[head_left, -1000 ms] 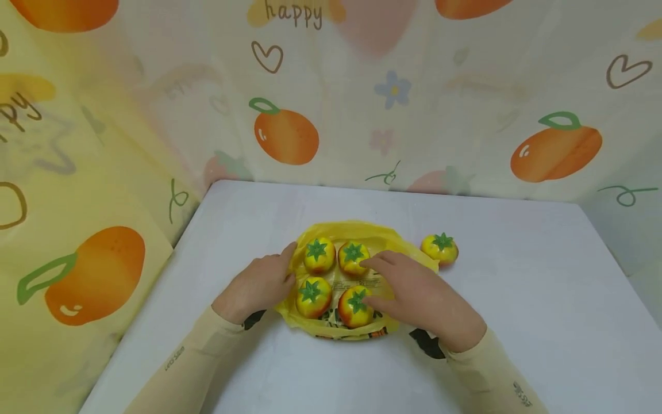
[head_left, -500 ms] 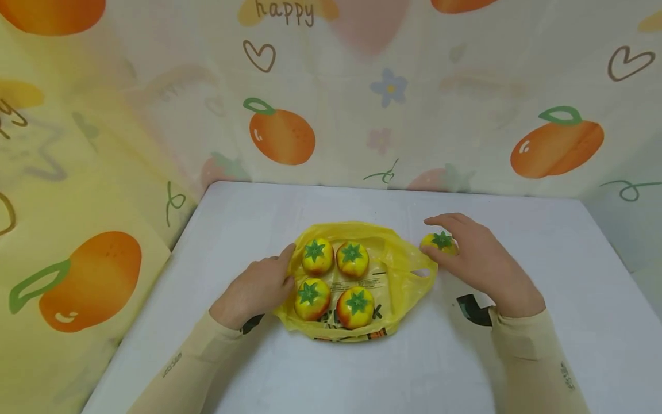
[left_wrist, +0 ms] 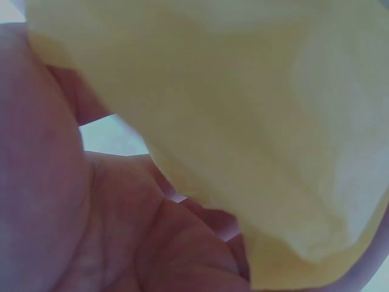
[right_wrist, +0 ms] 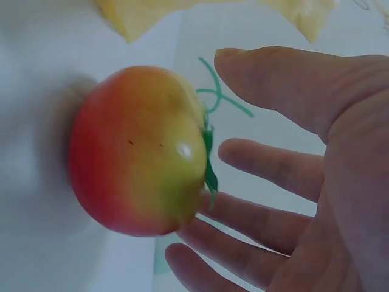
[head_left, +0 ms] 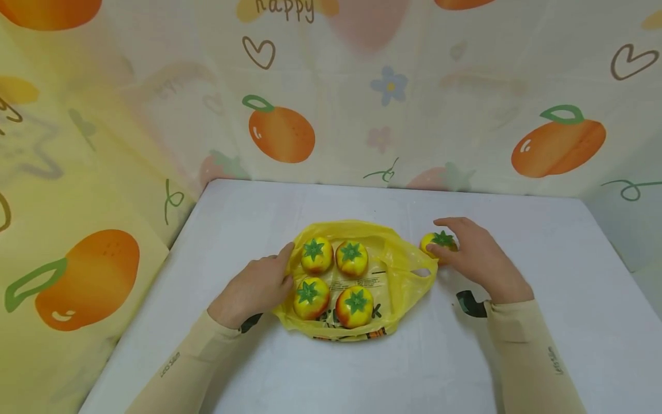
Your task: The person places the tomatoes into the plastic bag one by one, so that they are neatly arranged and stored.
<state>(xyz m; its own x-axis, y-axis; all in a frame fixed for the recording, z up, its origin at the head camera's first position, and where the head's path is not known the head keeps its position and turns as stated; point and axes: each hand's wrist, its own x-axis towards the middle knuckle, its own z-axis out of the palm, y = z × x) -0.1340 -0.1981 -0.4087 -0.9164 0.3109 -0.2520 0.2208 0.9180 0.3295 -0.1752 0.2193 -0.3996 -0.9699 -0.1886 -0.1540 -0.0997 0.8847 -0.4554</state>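
A yellow plastic bag (head_left: 408, 276) lies spread on the table. Several red-and-yellow tomatoes (head_left: 354, 307) with green star-shaped tops sit on it, apart from one another. At its left edge, my left hand (head_left: 256, 287) holds the bag; the left wrist view shows the yellow film (left_wrist: 243, 121) between thumb and fingers, hiding much of the fingers. Another tomato (head_left: 431, 240) stands on the table just right of the bag. My right hand (head_left: 478, 259) is spread around its top, thumb and fingers (right_wrist: 273, 167) apart; whether the fingertips touch it I cannot tell.
The white table (head_left: 331, 379) ends at the back and left against a fruit-printed curtain (head_left: 336, 86). A handle hole (head_left: 421, 272) shows at the bag's right tip, close to the lone tomato.
My right hand has moved from above the tomatoes on the bag to the lone tomato on the right, lowering around it. My left hand has stayed at the bag's edge.
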